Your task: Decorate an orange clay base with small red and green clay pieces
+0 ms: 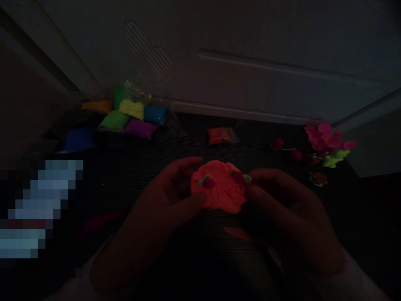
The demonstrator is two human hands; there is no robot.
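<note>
The scene is very dark. A flat, round piece of bright orange-red clay [221, 188] is held between both hands above a dark surface. Two small dark red balls with green bits sit on it, one at the left [207, 182] and one at the upper right [239, 176]. My left hand [163, 196] grips the clay's left edge, thumb below and fingers behind. My right hand [282, 205] pinches its right edge near the upper-right ball.
Clear bags of coloured clay [131, 115] lie at the back left: orange, green, yellow, blue, purple. A small red packet [221, 135] lies behind the hands. Pink clay flowers with green leaves [327, 144] and small red pieces [294, 154] sit at the right. A pale door stands behind.
</note>
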